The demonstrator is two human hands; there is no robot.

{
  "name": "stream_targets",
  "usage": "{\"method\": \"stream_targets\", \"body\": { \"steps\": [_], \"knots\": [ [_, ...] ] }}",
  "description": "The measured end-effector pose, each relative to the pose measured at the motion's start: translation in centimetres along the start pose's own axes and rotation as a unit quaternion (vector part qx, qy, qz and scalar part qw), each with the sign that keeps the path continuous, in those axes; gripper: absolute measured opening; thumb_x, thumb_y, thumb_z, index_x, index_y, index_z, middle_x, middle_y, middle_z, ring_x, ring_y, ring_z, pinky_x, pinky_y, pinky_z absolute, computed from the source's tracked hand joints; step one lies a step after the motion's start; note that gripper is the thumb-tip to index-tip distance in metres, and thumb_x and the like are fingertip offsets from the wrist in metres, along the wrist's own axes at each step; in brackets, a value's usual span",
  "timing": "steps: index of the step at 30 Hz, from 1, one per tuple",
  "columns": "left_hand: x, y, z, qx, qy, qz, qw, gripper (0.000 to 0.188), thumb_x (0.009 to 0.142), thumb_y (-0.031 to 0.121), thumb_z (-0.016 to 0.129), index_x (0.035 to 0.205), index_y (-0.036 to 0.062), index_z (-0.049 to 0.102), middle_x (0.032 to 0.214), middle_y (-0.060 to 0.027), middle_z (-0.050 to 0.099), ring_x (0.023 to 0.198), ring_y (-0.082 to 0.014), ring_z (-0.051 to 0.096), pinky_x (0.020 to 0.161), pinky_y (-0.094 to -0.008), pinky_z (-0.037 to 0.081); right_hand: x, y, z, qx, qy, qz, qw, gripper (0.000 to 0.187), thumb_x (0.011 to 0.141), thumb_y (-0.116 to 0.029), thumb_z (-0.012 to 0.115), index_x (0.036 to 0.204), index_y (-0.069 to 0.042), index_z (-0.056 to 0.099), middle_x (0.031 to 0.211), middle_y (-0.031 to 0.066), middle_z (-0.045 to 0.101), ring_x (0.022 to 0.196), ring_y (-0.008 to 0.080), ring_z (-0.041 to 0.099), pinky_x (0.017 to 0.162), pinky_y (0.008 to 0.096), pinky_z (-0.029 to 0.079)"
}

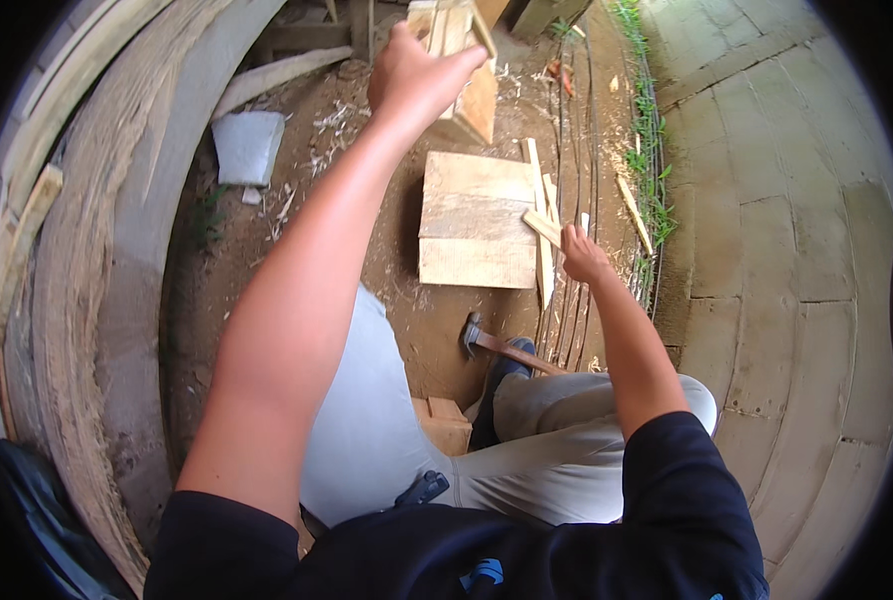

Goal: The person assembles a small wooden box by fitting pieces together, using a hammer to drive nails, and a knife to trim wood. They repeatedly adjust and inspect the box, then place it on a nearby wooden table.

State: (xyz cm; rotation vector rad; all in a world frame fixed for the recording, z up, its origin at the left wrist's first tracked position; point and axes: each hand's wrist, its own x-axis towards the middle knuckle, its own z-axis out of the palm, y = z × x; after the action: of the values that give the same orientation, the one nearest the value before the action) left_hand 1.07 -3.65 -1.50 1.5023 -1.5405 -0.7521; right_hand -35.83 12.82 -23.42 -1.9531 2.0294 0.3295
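At the top of the view my left hand (414, 78) grips a wooden box (478, 105) by its upper side, thumb stretched over the edge and the other fingers partly hidden. My right hand (583, 255) is closed around the end of a short, flat wooden strip (541, 227). That strip lies across the right edge of a square panel of pale boards (476, 210), which rests between my hands. Beside the panel, longer thin strips (544, 265) lie on the ground. A claw hammer (506, 350) with a wooden handle lies nearer to me, by my shoe.
Wood shavings litter the dirt ground (366, 180). Long dark rods (578, 150) run along the right, near grass and a block wall (766, 250). Large timber (126, 230) stands at the left, near a pale slab (248, 147). Under me is a small wooden block (443, 428).
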Motion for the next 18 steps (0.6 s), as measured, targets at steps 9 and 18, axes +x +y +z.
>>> {"method": "stream_targets", "body": {
  "steps": [9, 18],
  "knots": [
    [-0.4, -0.2, 1.3, -0.057, -0.023, -0.018, 0.998, 0.081, 0.075, 0.043, 0.076, 0.132, -0.0068, 0.048, 0.125, -0.0281, 0.065, 0.117, -0.0371, 0.065, 0.102, -0.0445, 0.051, -4.2, -1.0, -26.2, 0.749, -0.117, -0.023, 0.652, 0.051, 0.106, -0.036, 0.055, 0.148, -0.007, 0.046, 0.093, 0.0062, 0.065, 0.078, 0.0170, 0.068, 0.075, 0.0339, 0.064],
    [-2.2, 1.3, 1.8, -0.235, -0.150, -0.047, 0.959, 0.090, 0.078, 0.043, 0.070, 0.145, -0.0097, 0.042, 0.133, -0.0294, 0.059, 0.121, -0.0362, 0.060, 0.106, -0.0412, 0.046, -7.9, -4.5, -28.2, 0.612, 0.208, -0.047, 0.761, 0.031, 0.101, -0.032, 0.067, 0.117, -0.005, 0.068, 0.087, -0.0024, 0.066, 0.081, 0.0097, 0.060, 0.078, 0.0302, 0.048]
  ]
}}
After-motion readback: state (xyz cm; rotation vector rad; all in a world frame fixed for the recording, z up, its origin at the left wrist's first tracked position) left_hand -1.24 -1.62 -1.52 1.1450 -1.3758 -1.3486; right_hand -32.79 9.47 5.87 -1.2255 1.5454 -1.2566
